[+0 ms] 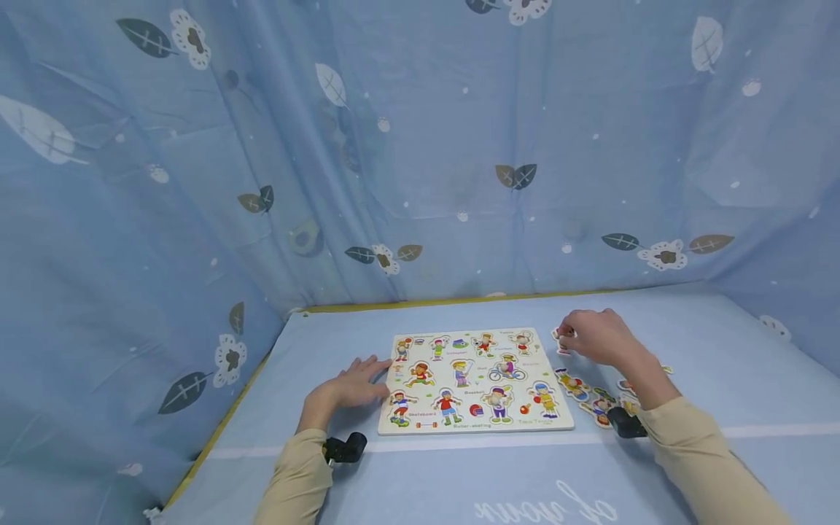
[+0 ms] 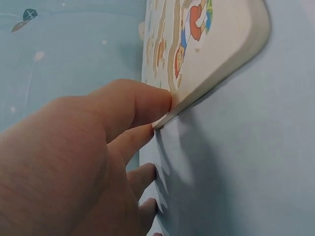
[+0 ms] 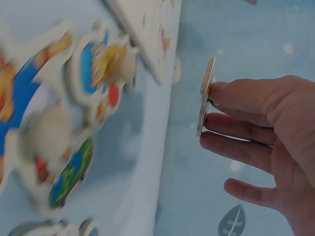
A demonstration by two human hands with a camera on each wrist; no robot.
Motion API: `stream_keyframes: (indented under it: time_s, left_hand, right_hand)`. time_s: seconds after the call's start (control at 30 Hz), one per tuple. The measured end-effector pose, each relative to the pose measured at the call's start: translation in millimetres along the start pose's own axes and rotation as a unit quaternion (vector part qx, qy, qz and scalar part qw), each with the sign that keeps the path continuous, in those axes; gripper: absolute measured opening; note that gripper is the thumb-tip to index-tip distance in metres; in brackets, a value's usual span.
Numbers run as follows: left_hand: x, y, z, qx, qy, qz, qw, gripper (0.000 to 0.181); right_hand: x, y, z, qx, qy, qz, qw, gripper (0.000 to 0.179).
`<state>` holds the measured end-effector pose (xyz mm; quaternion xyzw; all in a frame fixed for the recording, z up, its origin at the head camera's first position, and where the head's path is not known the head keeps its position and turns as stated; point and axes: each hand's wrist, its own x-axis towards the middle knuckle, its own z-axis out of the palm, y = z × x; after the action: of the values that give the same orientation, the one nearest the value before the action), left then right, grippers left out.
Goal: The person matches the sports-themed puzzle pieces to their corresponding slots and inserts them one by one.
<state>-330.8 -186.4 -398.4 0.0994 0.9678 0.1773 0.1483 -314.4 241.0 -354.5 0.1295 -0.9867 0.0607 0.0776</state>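
Note:
A pale wooden puzzle board [image 1: 407, 429] with sports figures lies flat on the table. Along its left edge rests my left hand [image 1: 351, 383], fingers spread. In the left wrist view its thumb [image 2: 152, 104] presses the board's edge, with the other fingertips lower beside it. Past the board's far right corner, my right hand [image 1: 599, 337] pinches a small figure-shaped puzzle piece [image 3: 206, 96] between thumb and fingers. That piece appears edge-on in the right wrist view, raised above the table. Its printed face is mostly hidden by the hand in the head view.
Several loose puzzle pieces [image 1: 573, 385] lie right of the board, partly under the right forearm. One shows a green skateboard [image 3: 72, 173]; another figure wears a blue cap [image 3: 87, 68]. A blue patterned curtain [image 1: 459, 146] hangs behind the blue-covered table [image 1: 420, 481].

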Motion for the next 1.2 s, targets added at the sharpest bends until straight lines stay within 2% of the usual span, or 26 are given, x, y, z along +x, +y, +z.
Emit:
stream_keyframes:
  time_s: [0.2,0.6,0.77,0.97,1.07,1.2]
  left_hand:
    - [3.1,1.6,0.2,0.002,0.0,-0.002,1.0,0.067]
    - [5.2,-0.8,1.7,0.007,0.003,0.002,1.0,0.067]
    - [1.7,-0.7,0.3,0.001,-0.002,0.006,1.0,0.066]
    - [0.2,-1.4,1.4,0.0,0.001,0.001,1.0,0.067]
    - [1.1,-1.3,2.1,0.0,0.003,0.0,1.0,0.068]
    - [2.9,-1.3,2.4,0.003,0.004,0.0,1.0,0.069]
  right_hand:
    - [13.6,-27.6,-4.4,-0.014,0.009,-0.038,0.9992,0.01]
    - [44.2,-90.7,-3.0,-0.01,0.071,-0.096,0.9928,0.011]
    - [61.3,-112.6,2.7,0.002,0.058,-0.113,0.9919,0.013]
    - [80.4,-128.5,6.8,0.001,0.029,-0.112,0.9933,0.017]
    - [86.7,-132.7,10.3,-0.006,0.038,-0.119,0.9921,0.018]
    - [93.1,-136.6,20.2,-0.022,0.064,-0.135,0.9885,0.03]
